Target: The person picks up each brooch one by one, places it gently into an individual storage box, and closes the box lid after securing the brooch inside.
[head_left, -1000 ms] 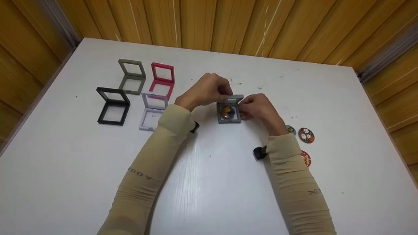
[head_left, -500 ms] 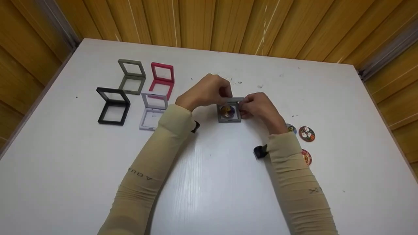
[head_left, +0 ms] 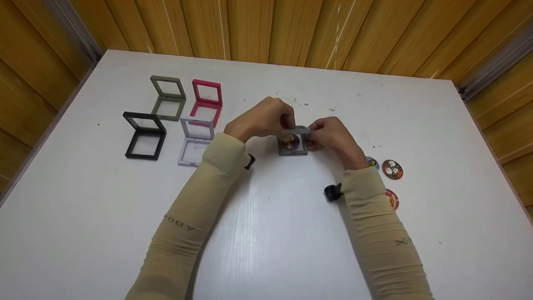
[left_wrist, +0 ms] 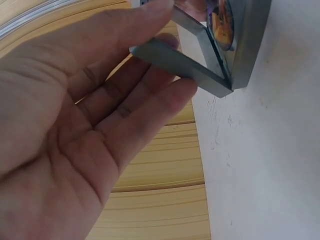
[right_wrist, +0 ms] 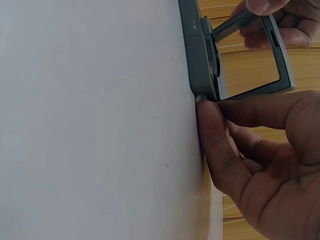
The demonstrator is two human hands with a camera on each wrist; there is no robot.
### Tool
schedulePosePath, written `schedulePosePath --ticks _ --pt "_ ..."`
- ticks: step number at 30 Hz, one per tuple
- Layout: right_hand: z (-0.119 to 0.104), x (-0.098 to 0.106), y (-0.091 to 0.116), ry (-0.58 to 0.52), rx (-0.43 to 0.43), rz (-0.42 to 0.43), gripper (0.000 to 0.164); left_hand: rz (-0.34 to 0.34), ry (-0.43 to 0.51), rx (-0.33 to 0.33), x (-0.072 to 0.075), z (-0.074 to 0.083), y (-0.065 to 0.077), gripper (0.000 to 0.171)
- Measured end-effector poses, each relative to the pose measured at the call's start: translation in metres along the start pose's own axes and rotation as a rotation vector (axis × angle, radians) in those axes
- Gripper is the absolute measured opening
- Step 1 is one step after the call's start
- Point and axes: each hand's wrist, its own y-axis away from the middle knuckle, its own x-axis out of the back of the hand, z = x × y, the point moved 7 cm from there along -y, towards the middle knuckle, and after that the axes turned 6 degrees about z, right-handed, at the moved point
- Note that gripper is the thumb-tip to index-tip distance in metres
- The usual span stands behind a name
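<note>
Pinched by the left hand (head_left: 266,117), the lid (head_left: 300,131) of the gray display frame (head_left: 292,153) has tipped lower over the round badge (head_left: 293,143) inside. Right hand (head_left: 331,134) grips the frame's side on the white tabletop (head_left: 266,241). Closure judged partial.

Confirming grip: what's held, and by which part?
Gray display frame: the left hand pinches its lid near the left free corner. The right hand touches the right side of the base; any pinch is unclear.
</note>
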Motion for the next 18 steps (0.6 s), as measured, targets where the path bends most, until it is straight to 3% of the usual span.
schedulePosePath --ticks 18 --pt "0.0003 0.0005 -0.0003 0.015 -0.012 0.008 0.025 -0.025 -0.042 -0.019 -0.0021 0.0026 0.0014 0.018"
